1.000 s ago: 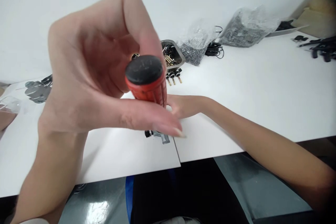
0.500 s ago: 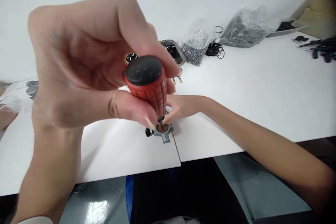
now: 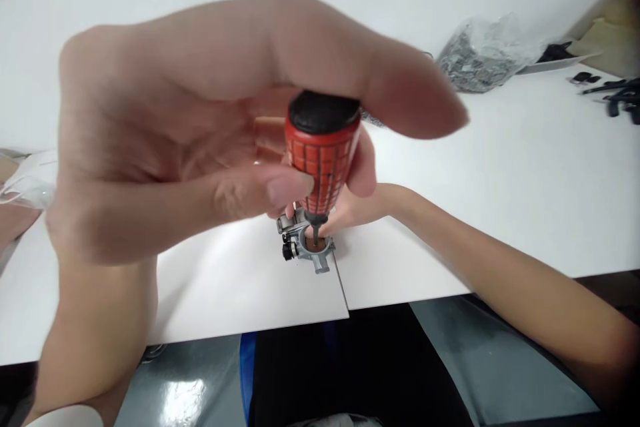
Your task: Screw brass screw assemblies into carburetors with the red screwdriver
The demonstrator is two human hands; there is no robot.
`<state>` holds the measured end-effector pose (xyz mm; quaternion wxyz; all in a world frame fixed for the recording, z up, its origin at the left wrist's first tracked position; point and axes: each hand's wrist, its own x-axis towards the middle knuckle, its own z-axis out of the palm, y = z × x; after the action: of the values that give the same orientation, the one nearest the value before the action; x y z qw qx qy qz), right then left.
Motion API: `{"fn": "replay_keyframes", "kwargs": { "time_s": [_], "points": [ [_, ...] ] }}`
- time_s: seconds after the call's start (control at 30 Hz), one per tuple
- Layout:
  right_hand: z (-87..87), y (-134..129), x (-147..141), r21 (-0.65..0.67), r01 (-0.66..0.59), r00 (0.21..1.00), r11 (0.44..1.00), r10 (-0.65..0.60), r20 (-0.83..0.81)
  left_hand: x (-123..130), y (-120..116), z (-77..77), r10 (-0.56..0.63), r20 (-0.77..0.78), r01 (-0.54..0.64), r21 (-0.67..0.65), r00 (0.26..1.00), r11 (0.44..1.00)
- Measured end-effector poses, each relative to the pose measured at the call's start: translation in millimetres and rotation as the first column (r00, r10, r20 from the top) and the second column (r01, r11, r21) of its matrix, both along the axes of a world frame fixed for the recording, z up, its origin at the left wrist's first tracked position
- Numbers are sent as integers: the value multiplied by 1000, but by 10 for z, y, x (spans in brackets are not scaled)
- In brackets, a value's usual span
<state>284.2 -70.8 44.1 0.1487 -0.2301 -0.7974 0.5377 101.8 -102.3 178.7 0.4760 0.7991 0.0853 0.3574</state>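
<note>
A screwdriver point(image 3: 323, 167) with a red handle and black cap stands nearly upright in my left hand point(image 3: 200, 140). The thumb and a fingertip press its sides, while the forefinger reaches past the cap. Its tip meets the brown disc point(image 3: 315, 245) inside the round opening of a grey metal part point(image 3: 321, 261) with a black knob point(image 3: 289, 251). My right hand point(image 3: 363, 205) holds this part against the table from behind; its fingers are partly hidden by the screwdriver and my left hand.
On the white table point(image 3: 500, 180), a clear bag of small parts point(image 3: 475, 57) lies at the back right, with black pieces point(image 3: 623, 99) further right. A seam and the front edge run near the metal part. Another person's arm point(image 3: 17, 223) shows at far left.
My left forefinger has stretched out to the right over the cap, and the thumb sits higher on the handle. The screwdriver appears turned and more upright. My right hand still holds the metal part.
</note>
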Motion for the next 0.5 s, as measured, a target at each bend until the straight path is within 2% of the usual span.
{"fn": "replay_keyframes", "kwargs": {
  "time_s": [0.07,0.13,0.3,0.4,0.5],
  "points": [
    [16,-6,0,25,1,1000,1000,-1,24,49,14,61,-77,-39,80,106,996,991],
    [32,-13,6,34,5,999,999,-6,46,46,27,59,-90,-36,95,159,995,983],
    [28,-16,29,8,11,999,1000,-11,49,-111,94,-173,-16,14,12,234,1000,972],
    [18,-15,33,-11,13,999,1000,-12,48,-127,111,-246,52,2,-51,174,999,983],
    [13,-18,24,-36,10,999,999,-8,35,-8,46,-182,72,25,-74,118,997,990]
  ]
}}
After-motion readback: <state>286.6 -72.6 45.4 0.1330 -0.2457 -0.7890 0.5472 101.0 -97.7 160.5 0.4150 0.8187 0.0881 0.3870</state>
